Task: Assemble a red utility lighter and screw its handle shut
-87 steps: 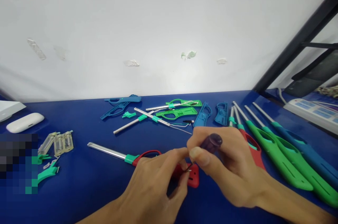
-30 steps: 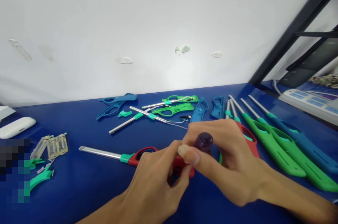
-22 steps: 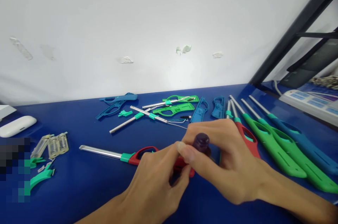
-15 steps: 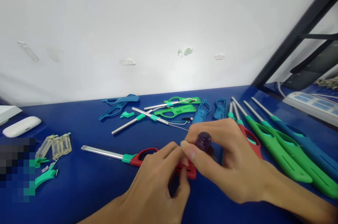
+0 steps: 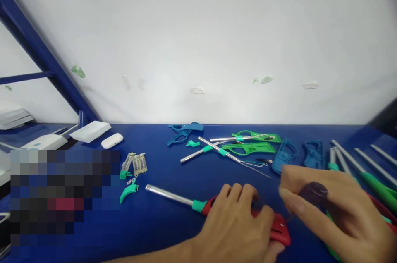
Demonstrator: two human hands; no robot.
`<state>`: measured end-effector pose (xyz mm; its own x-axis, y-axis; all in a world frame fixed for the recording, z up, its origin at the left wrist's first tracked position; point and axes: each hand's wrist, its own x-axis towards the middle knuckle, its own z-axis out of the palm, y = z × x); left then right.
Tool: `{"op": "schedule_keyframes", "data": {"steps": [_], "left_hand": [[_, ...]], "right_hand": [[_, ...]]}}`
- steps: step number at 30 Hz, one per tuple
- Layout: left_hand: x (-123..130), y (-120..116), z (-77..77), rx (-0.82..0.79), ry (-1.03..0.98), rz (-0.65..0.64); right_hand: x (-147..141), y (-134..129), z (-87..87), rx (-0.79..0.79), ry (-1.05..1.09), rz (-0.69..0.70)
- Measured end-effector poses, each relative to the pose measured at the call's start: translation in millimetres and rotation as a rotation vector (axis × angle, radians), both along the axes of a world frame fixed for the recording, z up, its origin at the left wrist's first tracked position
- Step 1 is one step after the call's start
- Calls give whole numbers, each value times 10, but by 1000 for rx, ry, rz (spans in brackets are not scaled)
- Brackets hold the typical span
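My left hand (image 5: 237, 223) is wrapped over the handle of a red lighter (image 5: 281, 232), whose silver tube (image 5: 169, 194) points left past a teal collar. Part of the handle is hidden under my fingers. At the right, my right hand (image 5: 338, 209) is closed round a screwdriver with a dark purple handle (image 5: 313, 192). Its thin shaft reaches down to the end of the red handle; whether the tip touches is too small to tell.
Opened green shells (image 5: 251, 148), blue shells (image 5: 283, 155) and loose metal tubes (image 5: 195, 155) lie behind my hands. Clear fuel tanks (image 5: 139, 163), a teal trigger (image 5: 128, 192) and a white case (image 5: 112, 141) are at left. Several whole lighters (image 5: 380, 186) lie at far right.
The view has swung left, so things appear farther right. My left hand now lies flatter over the red handle, and my right hand with the screwdriver has drawn apart from it.
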<state>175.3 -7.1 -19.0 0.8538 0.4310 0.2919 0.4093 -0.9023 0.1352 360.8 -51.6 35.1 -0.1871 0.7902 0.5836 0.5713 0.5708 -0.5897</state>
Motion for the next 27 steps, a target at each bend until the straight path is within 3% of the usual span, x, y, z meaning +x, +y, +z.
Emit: {"op": "schedule_keyframes", "data": {"steps": [2,5,11,16,23,27], "left_hand": [[10,-14,-14,96,35,12],[-38,-14,-18,145,30,43],[-269,58,62,44,13,174],[-276,86,132,-59,52,178],[-266,62,82,-4,35,180],[-270,74,50,27,26,173]], "right_hand": [[11,1,-5,-25,-6,45],[17,1,23,-103,-21,-3],[-28,87,-21,-33,63,-39],[0,102,-125,67,151,-59],[-19,21,-28,-6,118,27],[-51,37,-40,97,260,-6]]}}
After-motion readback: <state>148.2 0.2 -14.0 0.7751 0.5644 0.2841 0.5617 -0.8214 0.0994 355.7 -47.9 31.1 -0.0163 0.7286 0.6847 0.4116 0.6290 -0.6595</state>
